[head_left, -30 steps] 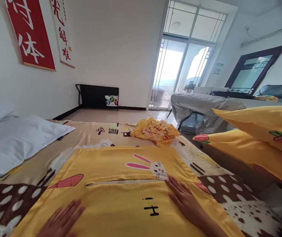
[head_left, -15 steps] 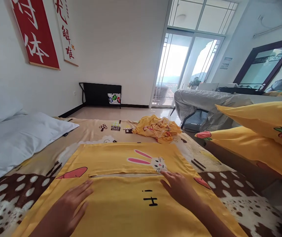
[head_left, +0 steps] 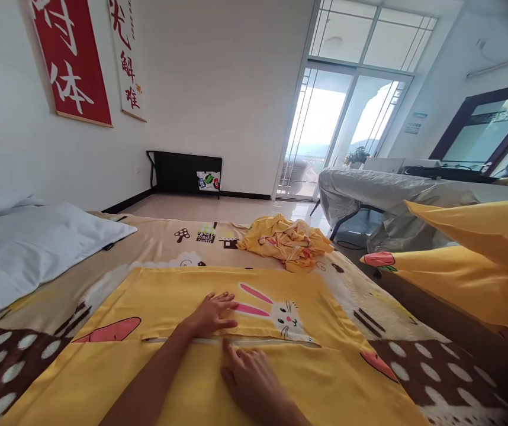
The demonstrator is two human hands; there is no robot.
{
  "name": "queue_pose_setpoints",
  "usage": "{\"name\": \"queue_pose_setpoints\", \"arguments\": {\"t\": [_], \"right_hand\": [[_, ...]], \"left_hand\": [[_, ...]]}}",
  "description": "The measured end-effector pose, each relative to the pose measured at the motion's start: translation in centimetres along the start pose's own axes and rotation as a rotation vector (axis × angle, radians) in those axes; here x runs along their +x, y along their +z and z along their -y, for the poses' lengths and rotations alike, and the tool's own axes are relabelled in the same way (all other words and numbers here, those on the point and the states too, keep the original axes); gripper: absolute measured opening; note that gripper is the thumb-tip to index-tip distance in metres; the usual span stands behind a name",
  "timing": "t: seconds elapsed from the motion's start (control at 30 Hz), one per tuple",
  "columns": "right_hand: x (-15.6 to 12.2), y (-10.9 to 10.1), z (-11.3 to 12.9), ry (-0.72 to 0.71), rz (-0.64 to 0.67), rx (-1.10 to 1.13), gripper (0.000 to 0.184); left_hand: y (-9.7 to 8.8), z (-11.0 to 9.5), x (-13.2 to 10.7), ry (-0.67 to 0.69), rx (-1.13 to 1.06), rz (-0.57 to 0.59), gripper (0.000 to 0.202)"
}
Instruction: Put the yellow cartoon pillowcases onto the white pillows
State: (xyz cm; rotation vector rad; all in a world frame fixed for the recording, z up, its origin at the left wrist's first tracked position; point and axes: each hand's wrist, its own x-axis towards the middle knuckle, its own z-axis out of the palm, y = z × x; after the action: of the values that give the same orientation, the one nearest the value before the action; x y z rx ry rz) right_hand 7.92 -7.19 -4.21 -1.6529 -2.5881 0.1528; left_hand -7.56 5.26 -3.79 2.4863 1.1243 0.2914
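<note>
A yellow pillowcase (head_left: 183, 293) with a rabbit print lies spread out flat before me, a long slit running across its middle. My left hand (head_left: 212, 313) rests palm down above the slit, fingers spread beside the rabbit's pink ears, and holds nothing. Just below it, my right hand (head_left: 254, 376) is at the lower edge of the slit with its fingers bent, and its fingertips appear to pinch the cloth there. A pale strip of lining shows inside the slit. The lettering lower down is hidden under my right hand.
Beneath is a patterned blanket (head_left: 156, 242) on a bed. White pillows (head_left: 58, 248) lie at the left, a crumpled yellow cloth (head_left: 285, 239) at the far edge. Yellow pillows (head_left: 467, 266) stand at the right, near a plastic-covered table (head_left: 369, 183). A black folded board (head_left: 174, 171) leans against the wall.
My left hand has moved right and forward, onto the cloth above the slit. My right hand has shifted left to the slit's lower edge, its fingers now bent. The view has tilted slightly.
</note>
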Motion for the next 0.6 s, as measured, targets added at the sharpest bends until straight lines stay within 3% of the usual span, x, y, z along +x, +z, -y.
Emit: {"name": "queue_pose_setpoints", "arguments": {"t": [0.17, 0.47, 0.6], "right_hand": [[0.2, -0.6, 0.2, 0.063, 0.034, 0.028, 0.045], [0.1, 0.6, 0.3, -0.018, 0.004, -0.059, 0.028], [-0.6, 0.1, 0.8, -0.053, 0.079, -0.08, 0.023]], "left_hand": [[0.3, 1.1, 0.5, 0.062, -0.009, 0.072, 0.082], [1.1, 1.1, 0.4, 0.053, 0.094, -0.017, 0.067], [1.4, 0.7, 0.6, 0.003, 0.19, -0.108, 0.053]]}}
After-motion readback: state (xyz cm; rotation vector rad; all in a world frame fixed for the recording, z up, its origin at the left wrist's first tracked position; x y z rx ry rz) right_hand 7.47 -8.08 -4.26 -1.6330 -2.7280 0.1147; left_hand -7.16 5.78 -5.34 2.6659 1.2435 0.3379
